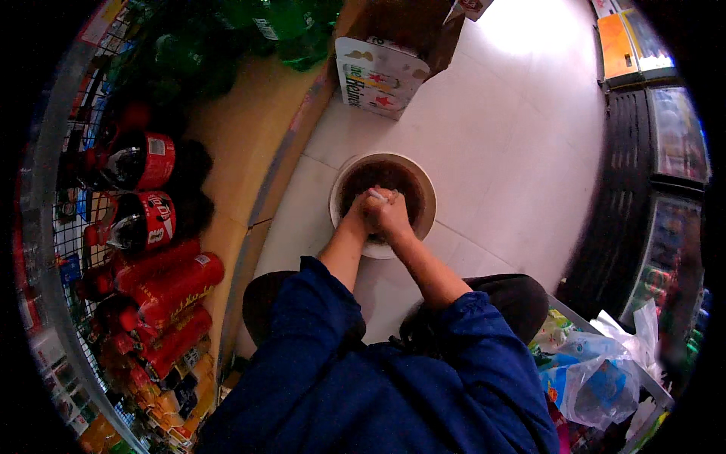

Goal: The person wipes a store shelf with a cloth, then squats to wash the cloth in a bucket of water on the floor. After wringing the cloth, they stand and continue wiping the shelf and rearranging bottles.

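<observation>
A round, pale bucket or basin (431, 200) stands on the tiled floor between my knees, with dark brownish contents. My left hand (363, 211) and my right hand (390, 211) are pressed together over its middle, fingers closed in on each other. A small whitish piece (377, 196) shows at the top of the joined hands; whether it is an object or part of a finger I cannot tell. Anything between the palms is hidden. The lower edges of both hands overlap the dark contents.
An opened Heineken carton (383, 76) stands beyond the bucket. To the left, a low ledge (249, 142) bears cola bottles (156, 218), red bottles (176, 284) and green bottles (289, 28). Glass-fronted coolers (678, 130) line the right. Plastic bags (601, 386) lie at lower right.
</observation>
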### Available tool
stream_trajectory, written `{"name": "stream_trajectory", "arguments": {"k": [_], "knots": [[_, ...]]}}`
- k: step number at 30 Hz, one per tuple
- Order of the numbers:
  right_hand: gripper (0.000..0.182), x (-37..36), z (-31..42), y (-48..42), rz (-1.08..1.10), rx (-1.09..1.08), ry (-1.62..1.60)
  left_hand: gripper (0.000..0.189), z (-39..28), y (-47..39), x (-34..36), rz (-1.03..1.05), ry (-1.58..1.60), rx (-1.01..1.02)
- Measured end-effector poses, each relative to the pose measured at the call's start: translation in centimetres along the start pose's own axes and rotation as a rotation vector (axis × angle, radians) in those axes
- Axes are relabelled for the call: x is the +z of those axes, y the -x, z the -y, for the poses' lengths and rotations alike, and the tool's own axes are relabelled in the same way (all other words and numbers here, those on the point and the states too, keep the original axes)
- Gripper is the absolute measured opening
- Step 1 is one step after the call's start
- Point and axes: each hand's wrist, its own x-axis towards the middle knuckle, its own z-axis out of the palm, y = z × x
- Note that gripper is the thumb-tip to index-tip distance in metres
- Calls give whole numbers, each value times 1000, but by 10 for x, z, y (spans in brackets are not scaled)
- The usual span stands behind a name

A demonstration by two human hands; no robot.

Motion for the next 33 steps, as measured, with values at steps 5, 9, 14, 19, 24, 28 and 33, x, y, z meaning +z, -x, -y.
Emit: {"name": "stream_trajectory", "arguments": {"k": [5,9,14,19,24,28,33], "knots": [[17,12,-7,4,-80,-440,294,38,-5,0,1,-148,105,-76],[20,0,-21,-25,-179,-361,547,35,-9,9,32,-438,53,-83],[30,-23,-46,-68,-214,-256,673,32,-17,26,60,-748,-263,57],[50,-21,-49,-66,-26,-172,1005,40,-31,41,60,-797,-616,344],[45,-36,-84,-80,190,165,976,54,-2,7,24,-753,-649,-59],[42,-11,-12,-46,128,662,-235,59,-14,17,17,-581,-176,-224],[28,-17,29,-11,278,470,-83,56,-30,27,39,-348,154,-96]]}}
